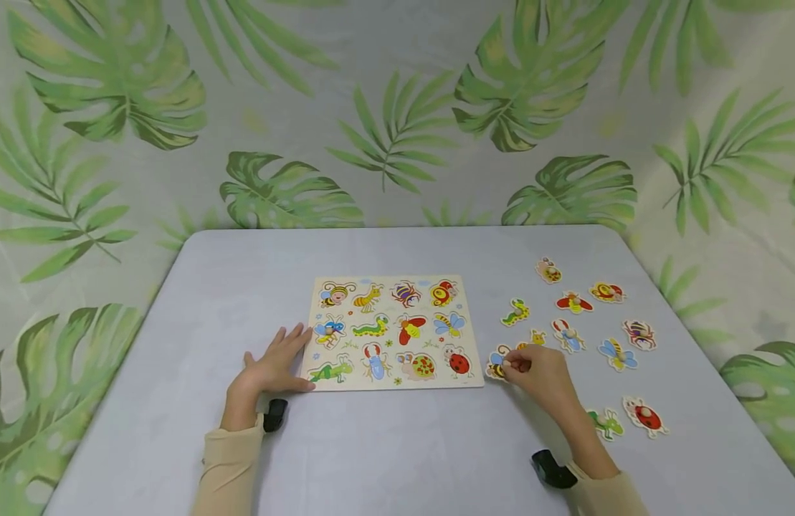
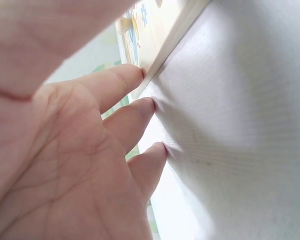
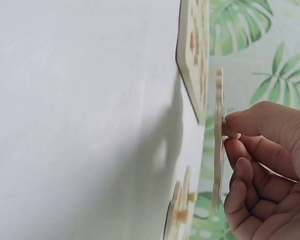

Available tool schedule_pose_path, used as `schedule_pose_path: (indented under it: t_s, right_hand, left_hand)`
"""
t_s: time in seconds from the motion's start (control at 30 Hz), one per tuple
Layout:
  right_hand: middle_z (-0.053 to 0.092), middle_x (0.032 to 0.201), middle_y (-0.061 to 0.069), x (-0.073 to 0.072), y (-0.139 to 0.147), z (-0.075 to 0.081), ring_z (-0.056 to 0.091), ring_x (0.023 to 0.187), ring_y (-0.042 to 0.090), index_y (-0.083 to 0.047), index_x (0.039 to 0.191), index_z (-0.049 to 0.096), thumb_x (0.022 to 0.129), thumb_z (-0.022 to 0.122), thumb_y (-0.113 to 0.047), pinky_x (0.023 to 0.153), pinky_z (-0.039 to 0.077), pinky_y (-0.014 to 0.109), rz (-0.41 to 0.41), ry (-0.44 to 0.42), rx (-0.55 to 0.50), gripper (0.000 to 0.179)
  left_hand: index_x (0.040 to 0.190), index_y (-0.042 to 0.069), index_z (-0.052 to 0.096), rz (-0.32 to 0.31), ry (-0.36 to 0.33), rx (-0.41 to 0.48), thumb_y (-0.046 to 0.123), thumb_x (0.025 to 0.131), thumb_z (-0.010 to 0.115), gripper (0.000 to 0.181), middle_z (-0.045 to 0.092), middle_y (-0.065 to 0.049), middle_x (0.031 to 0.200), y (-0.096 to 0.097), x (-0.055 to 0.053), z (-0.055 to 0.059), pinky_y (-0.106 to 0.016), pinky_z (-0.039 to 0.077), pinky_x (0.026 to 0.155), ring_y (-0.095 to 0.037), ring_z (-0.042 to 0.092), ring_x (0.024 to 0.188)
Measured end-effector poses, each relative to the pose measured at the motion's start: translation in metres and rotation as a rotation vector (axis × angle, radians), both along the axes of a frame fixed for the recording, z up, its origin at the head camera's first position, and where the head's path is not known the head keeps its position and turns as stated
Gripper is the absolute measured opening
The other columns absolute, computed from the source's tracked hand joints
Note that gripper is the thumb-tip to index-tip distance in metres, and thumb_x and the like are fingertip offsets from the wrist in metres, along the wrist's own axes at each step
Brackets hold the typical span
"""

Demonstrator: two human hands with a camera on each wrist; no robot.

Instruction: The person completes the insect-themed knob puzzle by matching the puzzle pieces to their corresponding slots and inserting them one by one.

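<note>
A wooden peg puzzle board with painted insects lies on the table. My left hand rests at its left side, fingers spread, with the thumb by the near left corner; in the left wrist view a fingertip touches the board's edge. A mosquito piece with a knob sits in its place on the board. Just off the board's right side, my right hand pinches the knob of a bee puzzle piece between thumb and fingers. The right wrist view shows this piece edge-on, raised above the table.
Several loose knobbed pieces lie on the right: a caterpillar, a snail, a stag beetle, a spider and a ladybug among them. A grasshopper piece lies partly behind the right forearm. Leaf-print cloth hangs behind the table.
</note>
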State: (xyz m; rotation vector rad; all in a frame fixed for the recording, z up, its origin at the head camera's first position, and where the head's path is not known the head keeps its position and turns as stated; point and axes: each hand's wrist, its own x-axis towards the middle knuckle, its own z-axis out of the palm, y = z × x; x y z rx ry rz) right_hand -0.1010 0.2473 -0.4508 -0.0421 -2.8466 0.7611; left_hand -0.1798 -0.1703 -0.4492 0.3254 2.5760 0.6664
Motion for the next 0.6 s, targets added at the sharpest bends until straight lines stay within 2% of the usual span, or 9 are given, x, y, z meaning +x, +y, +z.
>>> schedule_pose_path:
  t_s: [0.23,0.47,0.6]
  right_hand:
    - [0.064,0.067,0.003,-0.015,-0.014,0.002,0.050,0.062,0.008,-0.002,0.075,0.071,0.073,0.070,-0.006,0.054,0.042,0.015,0.062,0.023,0.002,0.004]
    - [0.063,0.065,0.003,-0.030,-0.031,0.005,0.048,0.060,0.008,-0.003,0.074,0.071,0.073,0.067,-0.001,0.053,0.041,0.016,0.140,0.056,0.006,0.005]
    - [0.062,0.064,0.002,-0.040,-0.039,0.008,0.047,0.061,0.009,-0.003,0.073,0.071,0.073,0.066,-0.001,0.054,0.040,0.016,0.169,0.044,0.013,0.005]
  left_hand:
    - [0.151,0.014,0.019,-0.004,-0.009,0.004,0.028,0.074,0.078,0.098,0.007,-0.011,0.160,0.001,-0.001,0.000,-0.081,-0.006,0.098,-0.039,-0.002,0.147]
    - [0.150,0.014,0.021,0.011,-0.002,-0.007,0.029,0.072,0.079,0.099,0.010,-0.012,0.160,0.003,0.001,0.003,-0.081,-0.005,0.098,-0.040,0.000,0.147]
    - [0.150,0.014,0.022,0.021,-0.003,-0.012,0.028,0.072,0.079,0.098,0.010,-0.012,0.160,0.002,0.003,0.003,-0.081,-0.005,0.099,-0.039,0.000,0.147]
